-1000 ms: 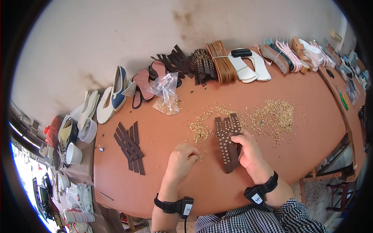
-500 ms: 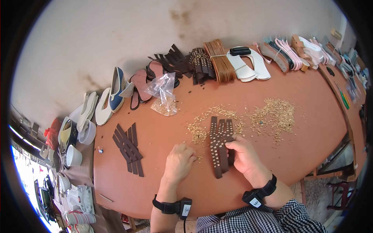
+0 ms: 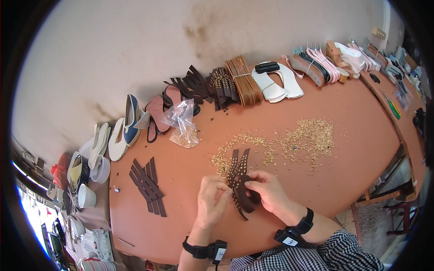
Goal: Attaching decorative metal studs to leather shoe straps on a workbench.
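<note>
A dark brown woven strap piece (image 3: 241,178) covered in round metallic studs stands tilted above the table, bent with its strips bunched. My right hand (image 3: 270,193) is closed on its right edge, thumb and fingers pinching the dark strips. My left hand (image 3: 211,201) is closed at the strap's left edge, fingertips pressed together against or very near the studs. Whatever sits in that pinch is too small to make out. Loose gold studs (image 3: 221,163) lie scattered just beyond the hands, with a larger heap (image 3: 316,137) to the right.
A plain brown woven strap piece (image 3: 148,185) lies at left. Along the wall stand a clear bag of studs (image 3: 183,131), shoes (image 3: 131,119), studded straps (image 3: 224,86), a tan strip bundle (image 3: 244,81) and white cut pieces (image 3: 276,81). Green-handled pliers (image 3: 394,108) lie far right.
My left hand has come right to the strap's edge. The strap has been lifted and turned from lying nearly flat to a tilted, bent position in my right hand. The head view has shifted.
</note>
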Motion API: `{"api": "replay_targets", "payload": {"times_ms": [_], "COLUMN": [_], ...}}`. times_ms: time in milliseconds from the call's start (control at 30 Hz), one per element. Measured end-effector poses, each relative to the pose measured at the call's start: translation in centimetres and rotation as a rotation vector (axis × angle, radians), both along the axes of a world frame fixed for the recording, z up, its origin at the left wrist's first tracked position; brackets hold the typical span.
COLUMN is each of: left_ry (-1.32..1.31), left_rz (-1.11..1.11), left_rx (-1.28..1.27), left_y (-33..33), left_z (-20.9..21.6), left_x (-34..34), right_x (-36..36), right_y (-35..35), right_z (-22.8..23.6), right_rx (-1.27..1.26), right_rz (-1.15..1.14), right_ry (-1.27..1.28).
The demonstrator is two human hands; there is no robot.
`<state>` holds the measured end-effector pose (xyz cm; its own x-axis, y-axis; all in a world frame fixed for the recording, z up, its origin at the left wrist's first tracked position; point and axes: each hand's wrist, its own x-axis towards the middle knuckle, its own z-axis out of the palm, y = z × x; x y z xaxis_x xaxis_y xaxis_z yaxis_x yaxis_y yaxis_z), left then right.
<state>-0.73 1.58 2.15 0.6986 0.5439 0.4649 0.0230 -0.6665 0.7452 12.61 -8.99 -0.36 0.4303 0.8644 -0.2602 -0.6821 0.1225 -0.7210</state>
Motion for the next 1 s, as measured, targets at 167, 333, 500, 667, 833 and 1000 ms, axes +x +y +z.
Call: {"api": "replay_targets", "payload": {"times_ms": [167, 333, 500, 667, 833, 1000], "left_ry": [-0.07, -0.071, -0.066, -0.067, -0.03, -0.1], "left_rz": [0.015, 0.039, 0.034, 0.026, -0.005, -0.026], "left_rx": [0.088, 0.208, 0.266, 0.236, -0.085, -0.414], "left_y": [-0.6, -0.6, -0.5, -0.6, -1.0, -0.5], "left_z": [-1.0, -0.8, -0.8, -0.7, -0.6, -2.0], "left_x": [1.0, 1.3, 1.3, 1.3, 0.9, 0.5], "right_x": [-1.0, -1.2, -1.4, -1.4, -1.1, -1.1], "right_y": [-0.1, -0.4, -0.4, -0.5, -0.6, -0.7], "right_z": [0.3, 0.6, 0.6, 0.7, 0.9, 1.2], "right_rx": [0.076, 0.049, 0.049, 0.061, 0.02, -0.008], "right_rz": [0.046, 0.07, 0.082, 0.092, 0.119, 0.148], "right_ry": [-0.069, -0.082, -0.073, -0.103, -0.234, -0.336]}}
